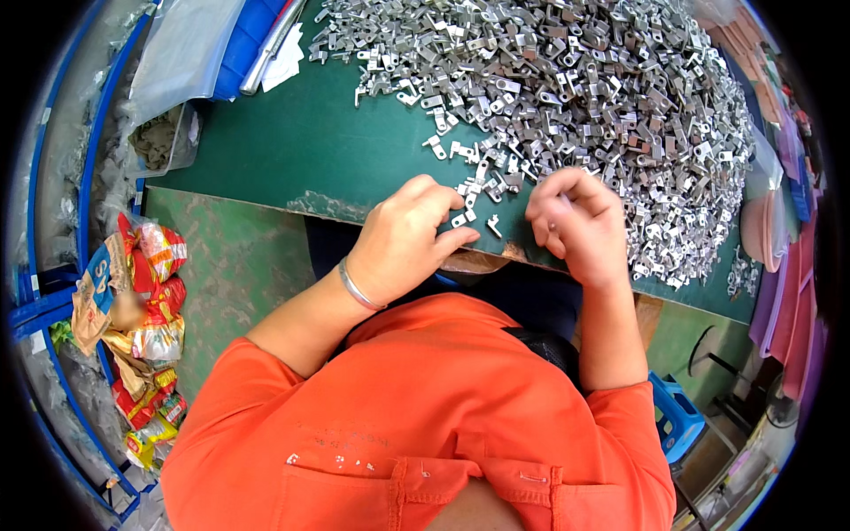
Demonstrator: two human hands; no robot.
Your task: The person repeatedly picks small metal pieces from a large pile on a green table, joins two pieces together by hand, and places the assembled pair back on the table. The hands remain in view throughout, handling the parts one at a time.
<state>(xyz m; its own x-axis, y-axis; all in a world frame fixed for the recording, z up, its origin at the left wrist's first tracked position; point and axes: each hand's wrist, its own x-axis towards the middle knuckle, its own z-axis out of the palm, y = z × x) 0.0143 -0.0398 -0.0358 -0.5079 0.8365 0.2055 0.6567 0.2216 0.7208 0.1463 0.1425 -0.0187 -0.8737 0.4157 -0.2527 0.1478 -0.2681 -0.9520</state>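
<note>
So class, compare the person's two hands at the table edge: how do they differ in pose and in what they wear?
The left hand lies knuckles-up, fingers curled down onto small loose metal brackets; the right hand is raised, fingertips pinched together beside the big bracket pile. The left wrist wears a silver bangle; the right wrist is bare. Both work at the green table edge.

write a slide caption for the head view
Left hand and right hand pick at small silver metal brackets on green table.

Heap of metal brackets (611, 97) on table (283, 150), snack packets (142, 319) at left
</note>
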